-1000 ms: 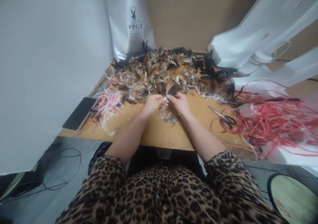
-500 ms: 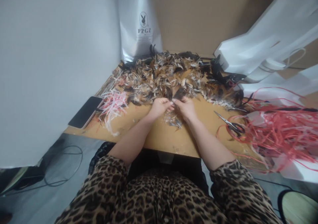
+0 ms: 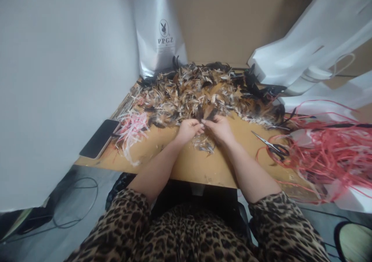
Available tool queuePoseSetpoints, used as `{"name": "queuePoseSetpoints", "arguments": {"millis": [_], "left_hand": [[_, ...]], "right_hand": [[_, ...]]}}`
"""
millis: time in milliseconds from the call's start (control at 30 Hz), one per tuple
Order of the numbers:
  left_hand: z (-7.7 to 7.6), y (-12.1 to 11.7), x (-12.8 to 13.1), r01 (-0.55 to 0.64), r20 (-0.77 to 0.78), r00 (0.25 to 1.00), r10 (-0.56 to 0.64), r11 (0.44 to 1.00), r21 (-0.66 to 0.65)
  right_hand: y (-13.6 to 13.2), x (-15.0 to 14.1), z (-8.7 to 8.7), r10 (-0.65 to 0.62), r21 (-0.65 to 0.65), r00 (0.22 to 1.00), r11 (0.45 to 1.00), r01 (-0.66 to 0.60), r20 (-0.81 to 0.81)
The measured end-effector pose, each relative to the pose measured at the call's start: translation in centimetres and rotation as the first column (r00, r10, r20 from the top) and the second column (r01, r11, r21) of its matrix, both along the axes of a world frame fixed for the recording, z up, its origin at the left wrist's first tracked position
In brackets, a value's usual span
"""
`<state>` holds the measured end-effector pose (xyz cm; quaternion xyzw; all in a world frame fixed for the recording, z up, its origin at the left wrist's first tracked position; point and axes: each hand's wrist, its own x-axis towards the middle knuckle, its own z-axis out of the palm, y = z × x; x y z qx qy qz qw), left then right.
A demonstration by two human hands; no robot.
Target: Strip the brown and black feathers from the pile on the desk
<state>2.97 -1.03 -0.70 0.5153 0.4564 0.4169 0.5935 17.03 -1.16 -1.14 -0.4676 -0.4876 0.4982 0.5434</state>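
Observation:
My left hand (image 3: 188, 130) and my right hand (image 3: 220, 129) meet at the near edge of a large heap of brown, black and white feathers (image 3: 192, 91). Both are closed in a pinch, fingertips close together, on a few dark brown feathers (image 3: 208, 112) that fan out beyond them. The quill ends are hidden by my fingers. Below my hands, small greyish feather scraps (image 3: 204, 143) lie on the wooden tabletop (image 3: 186, 167).
Scissors (image 3: 271, 145) lie to the right, beside a tangle of red and pink strips (image 3: 334, 153). At left are a phone (image 3: 99, 138) and pink-white strips (image 3: 132, 130). A silver-white bag (image 3: 162, 49) stands behind; a white panel (image 3: 64, 80) rises at left.
The camera view has shifted slightly, so the table appears a little lower. My hands stay together on the feathers, with my right hand tilted slightly differently.

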Motion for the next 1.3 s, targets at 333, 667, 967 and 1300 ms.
{"name": "queuePoseSetpoints", "arguments": {"millis": [333, 667, 967, 1300], "left_hand": [[-0.1, 0.2, -0.2, 0.059, 0.023, 0.998, -0.057, 0.997, -0.054], [0.3, 0.4, -1.2, -0.031, 0.063, 0.998, 0.031, 1.0, -0.001], [0.9, 1.6, -3.3, -0.293, 0.306, 0.905, 0.296, 0.954, -0.058], [0.9, 1.3, -2.7, -0.268, 0.284, 0.92, 0.272, 0.962, -0.052]], "right_hand": [[-0.3, 0.2, 0.8, 0.05, 0.011, 0.999, 0.999, -0.05, -0.012], [-0.1, -0.2, 0.1, -0.087, -0.002, 0.994, 0.996, 0.087, -0.065], [0.8, 1.1, -1.3, -0.149, 0.18, 0.873, 0.981, 0.072, 0.464], [1.0, -0.4, -0.8, -0.17, 0.202, 0.288, 0.976, -0.084, 0.942]]}}
